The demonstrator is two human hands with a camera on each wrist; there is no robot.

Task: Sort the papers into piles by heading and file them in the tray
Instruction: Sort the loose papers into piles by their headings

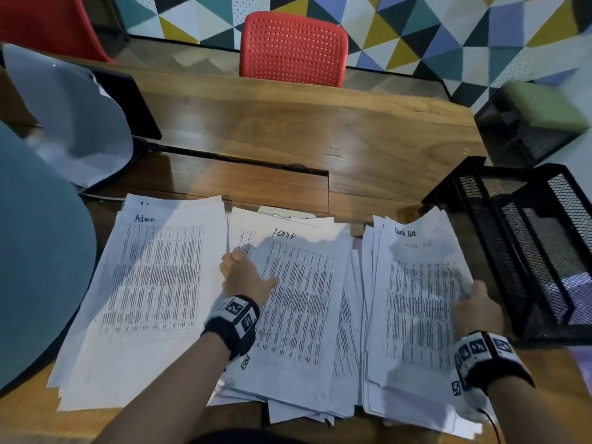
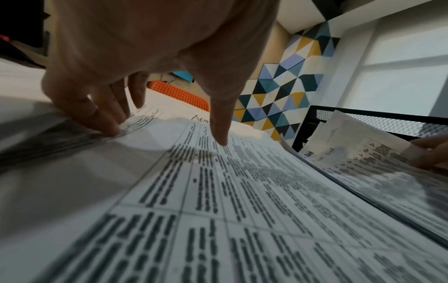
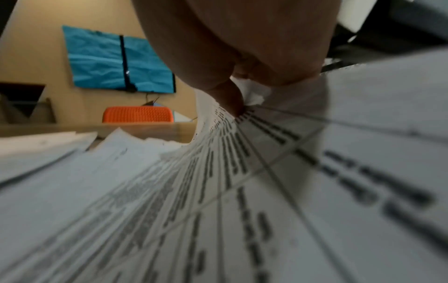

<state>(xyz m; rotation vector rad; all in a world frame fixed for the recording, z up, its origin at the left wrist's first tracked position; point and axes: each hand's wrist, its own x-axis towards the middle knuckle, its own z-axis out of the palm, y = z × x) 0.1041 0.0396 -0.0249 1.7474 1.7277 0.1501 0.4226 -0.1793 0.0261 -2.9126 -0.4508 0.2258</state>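
Observation:
Three paper piles lie side by side on the wooden table [image 1: 352, 129]. The left pile [image 1: 153, 283] is headed "Admin", and so is the middle pile [image 1: 301, 302]. My left hand [image 1: 246, 267] holds the middle pile's top sheet [image 2: 242, 191] at its left edge, thumb [image 2: 220, 134] pressed on the print and fingers [image 2: 106, 118] at the edge, so the paper humps between them. The right pile [image 1: 413, 299] reads "Task list". My right hand [image 1: 474, 299] pinches its top sheet [image 3: 218, 153] at the right edge and lifts it, blurred. The black mesh tray [image 1: 528, 251] stands just right of it.
A red chair [image 1: 293, 49] stands behind the table. At the left are a covered monitor [image 1: 73, 116] and a teal chair back [image 1: 38, 251]. A second black mesh box with a green top [image 1: 531, 123] sits at the far right. A cable slot [image 1: 243, 161] crosses the tabletop.

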